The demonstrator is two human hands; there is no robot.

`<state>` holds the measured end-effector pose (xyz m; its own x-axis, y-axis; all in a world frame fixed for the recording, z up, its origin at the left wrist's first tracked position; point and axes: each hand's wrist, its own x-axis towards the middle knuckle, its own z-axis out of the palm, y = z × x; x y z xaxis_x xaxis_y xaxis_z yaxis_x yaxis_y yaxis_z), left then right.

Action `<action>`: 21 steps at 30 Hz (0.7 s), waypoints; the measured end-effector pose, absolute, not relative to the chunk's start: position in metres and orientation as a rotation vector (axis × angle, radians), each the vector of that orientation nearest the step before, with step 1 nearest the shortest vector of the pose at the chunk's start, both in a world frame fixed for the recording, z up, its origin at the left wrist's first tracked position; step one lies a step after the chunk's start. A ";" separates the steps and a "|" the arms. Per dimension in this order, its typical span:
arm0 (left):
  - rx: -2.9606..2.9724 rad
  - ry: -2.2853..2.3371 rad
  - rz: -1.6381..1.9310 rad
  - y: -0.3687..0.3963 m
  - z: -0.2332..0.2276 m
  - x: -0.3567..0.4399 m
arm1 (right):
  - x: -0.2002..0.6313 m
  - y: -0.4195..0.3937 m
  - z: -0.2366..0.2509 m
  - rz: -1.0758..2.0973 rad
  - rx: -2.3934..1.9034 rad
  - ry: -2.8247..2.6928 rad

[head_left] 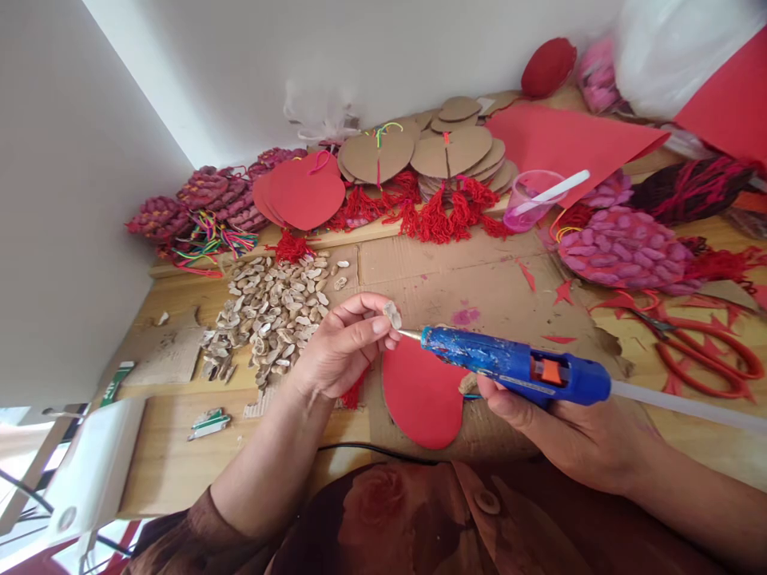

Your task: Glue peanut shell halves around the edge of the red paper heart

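My left hand [344,343] pinches a small pale shell piece [393,314] between thumb and fingertips. My right hand [569,435] grips a blue hot glue gun [515,369] with an orange trigger; its metal nozzle tip touches the shell piece. A clear glue stick [689,403] pokes out of the gun's back. Below both hands lies a red heart-shaped card [423,399] on a cardboard sheet [479,295], with a red tassel end at its left edge.
A heap of pale shell pieces [269,311] lies left of my hands. Red scissors [707,355] rest at the right. Behind are cardboard hearts [449,148], red hearts [303,192], red tassels [437,212], a pink cup [530,200] and pink shell-covered pieces [626,247].
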<state>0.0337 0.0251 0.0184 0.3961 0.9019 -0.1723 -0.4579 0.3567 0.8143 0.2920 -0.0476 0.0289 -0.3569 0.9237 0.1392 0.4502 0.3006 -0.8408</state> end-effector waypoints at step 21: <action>0.759 0.706 0.977 0.025 0.017 0.033 | 0.292 -0.047 0.031 0.936 -1.223 -1.985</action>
<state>0.0328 0.0252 0.0167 0.3881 0.9042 -0.1782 -0.4527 0.3555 0.8177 0.2917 -0.0469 0.0308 -0.3801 0.9147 0.1371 0.4762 0.3206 -0.8188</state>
